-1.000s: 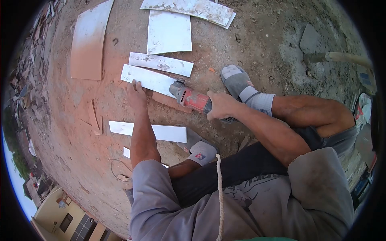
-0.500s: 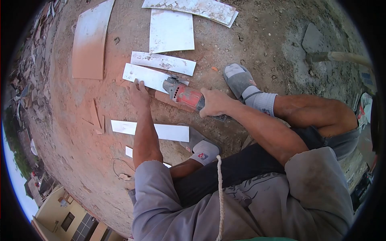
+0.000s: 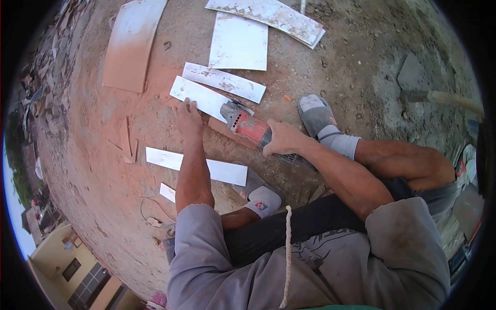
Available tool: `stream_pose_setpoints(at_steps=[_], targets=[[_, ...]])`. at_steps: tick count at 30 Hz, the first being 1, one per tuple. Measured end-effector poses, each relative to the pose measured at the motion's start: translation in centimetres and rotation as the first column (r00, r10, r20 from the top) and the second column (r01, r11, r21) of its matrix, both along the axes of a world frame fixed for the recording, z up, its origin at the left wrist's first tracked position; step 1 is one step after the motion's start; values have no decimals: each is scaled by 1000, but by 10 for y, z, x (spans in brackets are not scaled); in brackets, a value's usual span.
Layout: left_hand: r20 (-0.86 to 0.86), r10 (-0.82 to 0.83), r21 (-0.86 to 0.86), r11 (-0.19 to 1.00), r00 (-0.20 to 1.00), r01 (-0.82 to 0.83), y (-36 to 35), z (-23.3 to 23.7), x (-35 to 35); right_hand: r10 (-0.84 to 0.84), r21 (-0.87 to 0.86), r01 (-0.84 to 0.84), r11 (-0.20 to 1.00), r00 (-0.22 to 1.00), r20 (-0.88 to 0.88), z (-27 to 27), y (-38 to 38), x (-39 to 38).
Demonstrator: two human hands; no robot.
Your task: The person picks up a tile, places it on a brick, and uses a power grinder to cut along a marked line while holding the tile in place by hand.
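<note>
A white tile strip (image 3: 199,96) lies on the ground in front of me. My left hand (image 3: 189,120) grips its near edge, the fingertips resting on the white face. My right hand (image 3: 285,137) is wrapped round the rear body of a red and grey angle grinder (image 3: 251,127). The grinder's head is over the right end of the strip, and its guard hides where the disc meets the tile. A reddish-brown piece (image 3: 230,133) lies under the grinder. Just beyond the strip is another white strip (image 3: 223,82) with dirty marks.
Larger tiles lie farther off: a dusty one (image 3: 129,49), a white one (image 3: 238,41) and a stained long one (image 3: 268,19). Near my left foot (image 3: 263,200) is another white strip (image 3: 227,172). Broken brown slivers (image 3: 126,142) lie left. A wooden-handled tool (image 3: 439,96) is at right.
My view has shifted, so the ground and tiles sit a little farther right in the picture. Both hands keep their hold, and the grinder stays at about the same place on the strip.
</note>
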State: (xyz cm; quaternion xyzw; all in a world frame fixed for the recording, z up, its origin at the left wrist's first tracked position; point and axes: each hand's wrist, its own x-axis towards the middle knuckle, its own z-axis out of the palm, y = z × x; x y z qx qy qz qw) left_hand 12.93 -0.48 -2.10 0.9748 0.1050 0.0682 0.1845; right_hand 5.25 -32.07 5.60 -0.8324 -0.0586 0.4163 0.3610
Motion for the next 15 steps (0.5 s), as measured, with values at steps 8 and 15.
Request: stream_pose_setpoints(at_steps=[8,15], targets=[[-214,355,-3,931,910,-364,-84,24,-7,-128,106,107,989,970,207,41,-25,54],[-370,540,-106,784,756,-612,-151,34,-16,-521,498,420,759,850,77,100,-56,79]])
